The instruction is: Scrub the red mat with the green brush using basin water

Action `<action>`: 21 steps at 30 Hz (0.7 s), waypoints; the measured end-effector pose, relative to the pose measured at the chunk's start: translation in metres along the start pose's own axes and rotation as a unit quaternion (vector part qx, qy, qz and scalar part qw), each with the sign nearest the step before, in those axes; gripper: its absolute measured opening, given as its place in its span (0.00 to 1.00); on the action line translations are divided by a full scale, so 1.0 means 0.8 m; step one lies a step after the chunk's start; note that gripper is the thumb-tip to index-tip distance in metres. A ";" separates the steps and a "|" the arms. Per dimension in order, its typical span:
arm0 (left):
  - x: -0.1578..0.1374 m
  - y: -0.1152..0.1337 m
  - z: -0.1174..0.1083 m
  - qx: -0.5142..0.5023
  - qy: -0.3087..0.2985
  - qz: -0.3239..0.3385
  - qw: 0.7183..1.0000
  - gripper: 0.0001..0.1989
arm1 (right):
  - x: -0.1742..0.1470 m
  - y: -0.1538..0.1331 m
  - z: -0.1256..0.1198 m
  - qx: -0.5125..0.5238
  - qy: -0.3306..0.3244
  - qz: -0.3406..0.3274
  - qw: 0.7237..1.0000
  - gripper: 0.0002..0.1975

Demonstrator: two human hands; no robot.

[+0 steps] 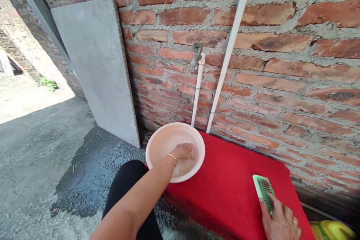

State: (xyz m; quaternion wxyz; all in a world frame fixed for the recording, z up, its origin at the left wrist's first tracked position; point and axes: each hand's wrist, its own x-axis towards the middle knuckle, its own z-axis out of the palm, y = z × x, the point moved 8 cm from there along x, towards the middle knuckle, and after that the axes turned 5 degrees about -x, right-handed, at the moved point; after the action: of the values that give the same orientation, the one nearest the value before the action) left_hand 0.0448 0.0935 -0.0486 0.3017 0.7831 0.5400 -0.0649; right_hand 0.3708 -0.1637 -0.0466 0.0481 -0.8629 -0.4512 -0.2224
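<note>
Inspector: State of the hands?

Assessor: The right hand (281, 217) is clamped on a scrub brush (258, 184) at the right end of the worktop (233, 168), bristles facing up. The left hand (185, 151) is inside the plastic basin (201, 150), fingers curled together; I cannot tell whether they enclose anything.

Inspector: Handling advice?

Assessor: In my judgement, the left hand should move gently and the wrist should clear the rim, since a hard press there might tip the basin. The right thumb and fingers are best kept along the brush's edges, off the bristles.

Inspector: Surroundings?

Assessor: The basin sits at the worktop's left end, close by the person's knee (126, 180) (a likely knock point). Behind, a tap (197, 54) and a long white pipe (230, 52) run along the brick wall, leaving the hands unobstructed. A yellow container (337, 230) sits low beyond the right end. Leftward, a grey slab (95, 67) leans on the wall above a wet patch (92, 168), probably slippery underfoot.
</note>
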 end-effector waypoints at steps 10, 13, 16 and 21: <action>-0.003 0.007 -0.003 0.021 -0.015 0.004 1.000 0.18 | 0.002 0.003 0.001 0.015 -0.027 0.007 0.999 0.29; -0.006 0.008 -0.005 0.019 -0.014 0.001 1.000 0.17 | 0.003 0.002 -0.003 0.012 -0.025 0.008 1.000 0.30; -0.005 0.009 -0.005 0.025 -0.018 -0.001 1.000 0.18 | 0.003 0.000 -0.007 0.013 -0.021 0.006 1.000 0.30; -0.001 0.010 0.001 0.040 -0.020 0.017 0.999 0.19 | 0.003 -0.001 -0.011 0.015 -0.018 0.007 1.000 0.31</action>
State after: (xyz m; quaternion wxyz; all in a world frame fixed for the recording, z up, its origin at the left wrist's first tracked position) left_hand 0.0518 0.0909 -0.0457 0.2824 0.8018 0.5176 -0.0972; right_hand 0.3688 -0.1637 -0.0379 0.0549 -0.8692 -0.4490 -0.1996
